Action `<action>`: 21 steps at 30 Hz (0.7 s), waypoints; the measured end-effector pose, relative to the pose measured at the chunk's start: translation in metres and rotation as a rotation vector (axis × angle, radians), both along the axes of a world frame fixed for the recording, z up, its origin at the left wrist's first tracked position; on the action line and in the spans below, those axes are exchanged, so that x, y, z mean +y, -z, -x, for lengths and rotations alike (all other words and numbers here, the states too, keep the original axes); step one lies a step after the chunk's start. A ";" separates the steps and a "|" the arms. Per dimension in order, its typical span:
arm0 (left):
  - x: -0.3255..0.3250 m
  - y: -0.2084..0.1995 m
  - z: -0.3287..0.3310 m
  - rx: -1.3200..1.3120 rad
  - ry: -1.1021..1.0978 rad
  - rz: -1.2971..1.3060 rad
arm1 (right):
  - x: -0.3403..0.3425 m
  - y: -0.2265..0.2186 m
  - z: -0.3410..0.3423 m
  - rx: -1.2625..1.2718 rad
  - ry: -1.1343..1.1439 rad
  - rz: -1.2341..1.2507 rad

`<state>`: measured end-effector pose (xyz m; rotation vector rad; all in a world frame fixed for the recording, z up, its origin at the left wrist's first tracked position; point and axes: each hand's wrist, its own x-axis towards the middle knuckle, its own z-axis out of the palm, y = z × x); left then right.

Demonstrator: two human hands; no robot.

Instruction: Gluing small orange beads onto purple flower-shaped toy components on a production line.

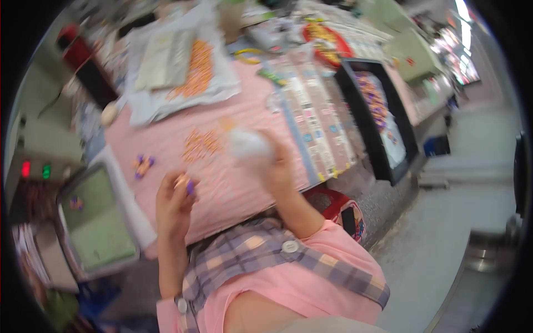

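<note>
My left hand (pixel 173 202) is closed, pinching a small orange and purple figure (pixel 187 183) over the near part of the pink cloth. My right hand (pixel 277 169) is wrapped round a white squeeze bottle (pixel 250 145), smeared by motion, whose pale orange tip points toward the far left. Beyond and between the hands, a loose pile of small orange pieces (pixel 201 145) lies on the pink cloth (pixel 250 191). A few purple and orange figures (pixel 143 166) sit in a cluster left of that pile.
A green-lined tray (pixel 102 222) stands at the left with one small figure in it. A white plastic bag (pixel 147 114) bears more orange pieces at the back. To the right are a black tray (pixel 383 166) of purple and orange figures and a red dish (pixel 345 49).
</note>
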<state>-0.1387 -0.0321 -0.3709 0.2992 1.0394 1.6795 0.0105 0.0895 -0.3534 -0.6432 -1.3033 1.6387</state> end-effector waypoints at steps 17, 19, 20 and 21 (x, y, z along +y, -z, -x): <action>-0.009 -0.014 -0.002 -0.092 -0.014 -0.148 | -0.021 -0.021 0.001 0.072 0.143 -0.535; -0.009 -0.015 -0.001 -0.092 -0.013 -0.146 | -0.024 -0.025 0.002 -0.005 0.147 -0.591; -0.008 -0.016 -0.001 -0.091 -0.013 -0.142 | -0.025 -0.027 0.003 -0.043 0.149 -0.618; -0.008 -0.016 0.000 -0.089 -0.014 -0.137 | -0.025 -0.027 0.004 -0.044 0.148 -0.619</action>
